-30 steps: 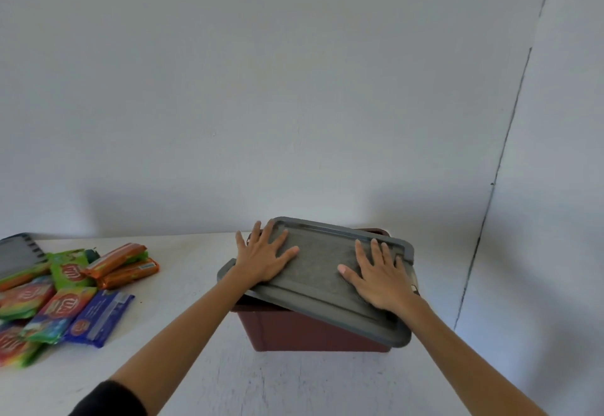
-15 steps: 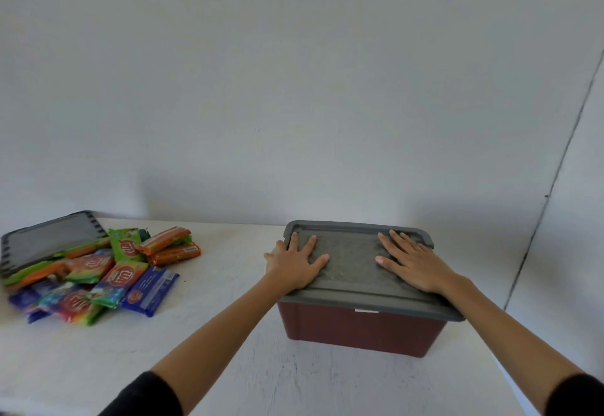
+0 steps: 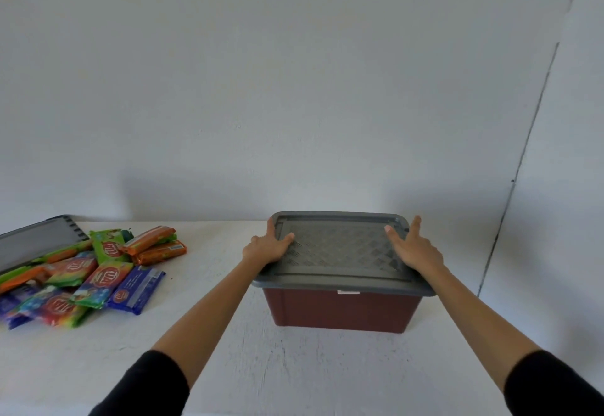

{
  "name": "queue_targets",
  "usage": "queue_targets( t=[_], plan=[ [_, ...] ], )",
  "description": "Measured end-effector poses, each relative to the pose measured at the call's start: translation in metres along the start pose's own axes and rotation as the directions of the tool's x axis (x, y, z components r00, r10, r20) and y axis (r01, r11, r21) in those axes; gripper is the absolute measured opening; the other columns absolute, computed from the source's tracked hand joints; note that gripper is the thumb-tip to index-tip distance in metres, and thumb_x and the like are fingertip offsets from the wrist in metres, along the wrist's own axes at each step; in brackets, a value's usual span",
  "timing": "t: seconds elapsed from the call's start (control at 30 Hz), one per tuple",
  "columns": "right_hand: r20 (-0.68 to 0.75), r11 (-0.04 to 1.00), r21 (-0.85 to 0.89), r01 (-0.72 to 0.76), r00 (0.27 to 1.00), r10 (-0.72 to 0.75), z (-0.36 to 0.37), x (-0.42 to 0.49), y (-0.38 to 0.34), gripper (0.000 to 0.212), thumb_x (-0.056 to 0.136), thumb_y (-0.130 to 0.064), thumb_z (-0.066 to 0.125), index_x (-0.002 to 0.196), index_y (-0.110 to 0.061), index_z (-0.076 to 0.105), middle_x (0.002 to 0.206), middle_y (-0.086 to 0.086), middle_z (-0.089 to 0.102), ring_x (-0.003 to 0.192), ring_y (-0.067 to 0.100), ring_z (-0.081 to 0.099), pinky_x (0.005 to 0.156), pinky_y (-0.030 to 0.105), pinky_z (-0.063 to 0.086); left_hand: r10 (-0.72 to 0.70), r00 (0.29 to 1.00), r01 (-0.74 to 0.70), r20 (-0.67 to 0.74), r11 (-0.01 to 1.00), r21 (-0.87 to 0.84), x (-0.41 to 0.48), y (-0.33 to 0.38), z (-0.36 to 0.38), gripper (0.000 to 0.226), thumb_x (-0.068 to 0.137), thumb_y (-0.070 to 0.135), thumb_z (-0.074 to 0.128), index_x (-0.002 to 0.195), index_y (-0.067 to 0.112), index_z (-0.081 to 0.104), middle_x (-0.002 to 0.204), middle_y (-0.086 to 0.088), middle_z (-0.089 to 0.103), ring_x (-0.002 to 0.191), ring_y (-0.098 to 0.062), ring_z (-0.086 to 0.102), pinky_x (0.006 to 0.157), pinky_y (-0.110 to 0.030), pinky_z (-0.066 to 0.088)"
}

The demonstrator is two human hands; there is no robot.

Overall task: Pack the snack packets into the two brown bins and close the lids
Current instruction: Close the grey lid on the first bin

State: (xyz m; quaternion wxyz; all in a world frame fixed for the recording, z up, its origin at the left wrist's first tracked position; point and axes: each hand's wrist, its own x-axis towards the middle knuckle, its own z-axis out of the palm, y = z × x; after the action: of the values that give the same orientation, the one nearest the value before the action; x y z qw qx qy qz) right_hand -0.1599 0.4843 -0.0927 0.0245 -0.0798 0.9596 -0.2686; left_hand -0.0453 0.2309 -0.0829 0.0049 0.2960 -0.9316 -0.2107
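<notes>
Left hand (image 3: 266, 247) and right hand (image 3: 413, 249) have slid outward from lid top to its side edges. Brown bin (image 3: 340, 309) on white table (image 3: 294, 366), grey lid (image 3: 340, 249) seated flat. Hands well apart, thumbs on lid, forefingers straight, pressing. Snack packets (image 3: 98, 271) heaped left; second lid (image 3: 36, 242) behind.

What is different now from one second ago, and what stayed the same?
The grey lid, askew before, now lies square on the brown bin. The left hand and right hand slid from its top outward to its side edges. The snack packets stayed piled.
</notes>
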Motion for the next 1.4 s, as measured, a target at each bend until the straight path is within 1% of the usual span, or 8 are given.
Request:
queue_targets(
  t=[0.17,0.33,0.53,0.8,0.9,1.0,1.2,1.4],
  plan=[
    [-0.109,0.988,0.156,-0.012,0.994,0.029,0.002,-0.002,-0.002,0.087,0.090,-0.063,0.029,0.147,-0.019,-0.019,0.140,0.024,0.043,0.121,0.039,0.049,0.096,0.047,0.044,-0.009,0.997,0.007,-0.076,0.999,-0.033,-0.002,0.005,-0.003,0.072,0.094,0.052,0.034,0.149,0.023,-0.002,0.145,-0.022,0.035,0.130,-0.037,0.039,0.101,-0.042,0.036],
    [-0.137,0.994,-0.044,0.099,0.985,-0.104,0.008,-0.009,-0.002,0.096,0.082,-0.074,0.031,0.147,-0.022,-0.017,0.123,0.027,0.054,0.109,0.040,0.055,0.088,0.048,0.050,0.033,0.986,-0.011,-0.164,0.992,0.128,-0.018,0.028,0.009,0.086,0.090,0.060,0.034,0.148,0.010,-0.004,0.143,-0.032,0.024,0.132,-0.042,0.029,0.104,-0.047,0.031],
    [-0.177,0.983,-0.134,0.126,0.973,-0.149,0.009,-0.015,-0.005,0.099,0.085,-0.067,0.039,0.147,-0.016,-0.018,0.128,0.027,0.049,0.117,0.040,0.048,0.095,0.046,0.043,0.149,0.986,-0.122,-0.076,0.953,0.278,-0.023,0.050,0.032,0.085,0.092,0.062,0.019,0.146,0.006,-0.016,0.149,-0.036,-0.004,0.141,-0.044,-0.007,0.113,-0.052,-0.008],
    [-0.165,1.000,-0.005,0.023,0.986,-0.023,0.011,-0.008,-0.005,0.094,0.087,-0.065,0.036,0.148,-0.012,-0.013,0.139,0.029,0.037,0.128,0.040,0.039,0.099,0.048,0.039,0.214,0.977,-0.209,-0.004,0.956,0.207,-0.014,0.054,0.035,0.075,0.091,0.064,0.014,0.149,0.021,-0.007,0.153,-0.023,-0.014,0.142,-0.034,-0.016,0.113,-0.051,-0.010],
    [-0.236,0.998,0.042,0.052,0.971,-0.041,0.013,-0.004,-0.003,0.096,0.086,-0.067,0.034,0.147,-0.011,-0.014,0.108,0.022,0.057,0.110,0.039,0.056,0.088,0.046,0.051,0.235,0.972,-0.226,-0.019,0.953,0.203,-0.014,0.053,0.036,0.073,0.092,0.062,0.013,0.149,0.020,-0.005,0.154,-0.020,-0.014,0.142,-0.030,-0.019,0.113,-0.049,-0.013],
    [-0.261,0.996,0.002,0.095,0.961,-0.091,0.011,-0.007,-0.005,0.096,0.086,-0.066,0.034,0.147,-0.008,-0.011,0.086,0.016,0.056,0.087,0.033,0.062,0.075,0.041,0.056,0.245,0.969,-0.236,-0.020,0.950,0.204,-0.013,0.054,0.037,0.073,0.092,0.061,0.014,0.149,0.020,-0.005,0.154,-0.019,-0.014,0.142,-0.029,-0.020,0.113,-0.047,-0.012],
    [-0.180,0.943,-0.280,0.179,0.955,-0.235,0.011,-0.021,-0.018,0.094,0.088,-0.064,0.037,0.148,-0.006,-0.006,0.133,0.030,0.045,0.121,0.039,0.047,0.097,0.043,0.044,0.243,0.970,-0.237,0.000,0.949,0.209,-0.011,0.055,0.038,0.073,0.092,0.062,0.015,0.149,0.021,-0.006,0.154,-0.020,-0.015,0.143,-0.030,-0.016,0.115,-0.047,-0.009],
    [-0.039,0.907,-0.364,0.213,0.969,-0.243,0.014,-0.026,-0.024,0.091,0.086,-0.070,0.028,0.149,-0.015,-0.007,0.148,0.034,0.017,0.139,0.043,0.020,0.111,0.049,0.028,0.238,0.971,-0.234,0.009,0.946,0.222,-0.010,0.055,0.039,0.072,0.092,0.061,0.015,0.149,0.021,-0.006,0.154,-0.021,-0.015,0.143,-0.031,-0.015,0.115,-0.047,-0.008]
  ],
)
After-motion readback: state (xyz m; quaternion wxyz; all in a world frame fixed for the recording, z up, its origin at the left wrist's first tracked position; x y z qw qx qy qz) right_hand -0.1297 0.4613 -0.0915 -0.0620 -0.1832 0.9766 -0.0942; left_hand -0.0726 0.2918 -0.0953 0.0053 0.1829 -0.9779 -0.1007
